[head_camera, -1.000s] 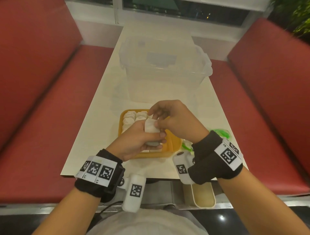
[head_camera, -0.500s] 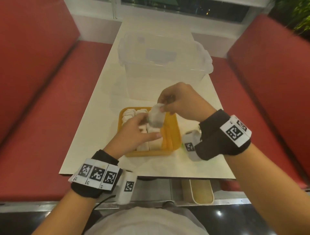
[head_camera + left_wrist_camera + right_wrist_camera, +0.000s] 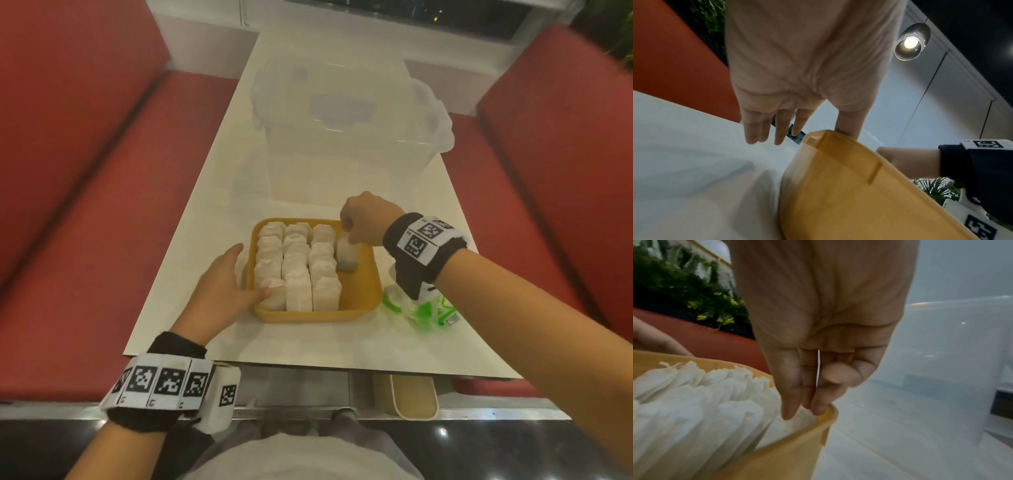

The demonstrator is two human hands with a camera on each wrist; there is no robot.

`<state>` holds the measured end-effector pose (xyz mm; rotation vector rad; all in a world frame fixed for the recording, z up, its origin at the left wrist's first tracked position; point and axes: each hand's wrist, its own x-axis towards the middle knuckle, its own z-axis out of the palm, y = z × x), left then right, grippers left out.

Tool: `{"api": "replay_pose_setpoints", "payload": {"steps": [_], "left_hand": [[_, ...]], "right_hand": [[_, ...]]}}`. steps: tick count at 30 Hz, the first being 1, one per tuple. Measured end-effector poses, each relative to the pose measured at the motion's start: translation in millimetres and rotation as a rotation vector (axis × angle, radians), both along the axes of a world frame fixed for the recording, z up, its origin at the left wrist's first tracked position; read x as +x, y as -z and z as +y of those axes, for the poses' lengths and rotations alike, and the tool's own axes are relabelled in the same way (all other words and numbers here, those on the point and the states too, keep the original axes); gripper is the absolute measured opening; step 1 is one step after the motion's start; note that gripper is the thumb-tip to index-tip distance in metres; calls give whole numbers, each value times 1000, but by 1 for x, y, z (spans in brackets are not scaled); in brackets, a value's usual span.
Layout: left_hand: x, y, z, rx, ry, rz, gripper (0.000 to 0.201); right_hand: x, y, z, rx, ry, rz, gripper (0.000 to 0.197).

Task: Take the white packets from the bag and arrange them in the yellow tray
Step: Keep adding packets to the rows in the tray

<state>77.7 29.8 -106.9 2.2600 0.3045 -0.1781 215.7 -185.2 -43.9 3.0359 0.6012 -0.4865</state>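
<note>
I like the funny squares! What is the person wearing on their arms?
Each wrist has a black band. The left band carries a row of white tags with black square codes, plus a small white box with one more code. The right band has white tags with the same kind of codes. The forearms are bare, with no sleeves or cables showing.

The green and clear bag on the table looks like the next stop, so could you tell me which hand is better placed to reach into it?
Probably the right hand: the bag lies on its side of the yellow tray, though it first has to let go of the packet it pinches. The left hand is at the tray's far side, thumb on a packet there.
</note>
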Motion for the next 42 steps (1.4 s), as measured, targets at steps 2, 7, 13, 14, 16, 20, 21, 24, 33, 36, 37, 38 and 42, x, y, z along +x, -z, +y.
{"api": "replay_pose_setpoints", "payload": {"steps": [2, 7, 13, 14, 16, 20, 21, 24, 33, 36, 37, 38, 42], "left_hand": [[0, 0, -1, -11, 5, 2, 90], [-1, 0, -3, -64, 35, -32, 71], [-2, -3, -5, -141, 17, -33, 64], [-2, -4, -5, -152, 11, -32, 64], [-3, -5, -6, -166, 2, -33, 62], [-4, -6, -7, -192, -11, -28, 57], [-4, -7, -7, -198, -13, -30, 56], [-5, -10, -7, -227, -26, -40, 47], [-8, -8, -1, -275, -46, -26, 39], [-8, -7, 1, -277, -43, -27, 37], [-8, -7, 1, -277, -41, -26, 37], [-8, -7, 1, -275, -41, -25, 37], [-7, -8, 0, -274, -45, -20, 38]], "right_hand": [[-2, 1, 3, -82, -51, -44, 23], [-5, 2, 4, -224, -150, -127, 16], [-4, -2, 1, -175, -154, -182, 16], [-5, -4, 1, -145, -149, -185, 15], [-8, -6, 7, -67, -158, -163, 13], [-18, -1, 26, -45, -240, -20, 21], [-19, 1, 30, -87, -253, -12, 24], [-20, 6, 37, -207, -264, -24, 22], [-20, 3, 38, -244, -213, -28, 12], [-17, 6, 38, -237, -190, -24, 10], [-16, 6, 38, -228, -179, -29, 10], [-15, 6, 39, -214, -168, -39, 12], [-16, 6, 44, -218, -169, -31, 25]]}}
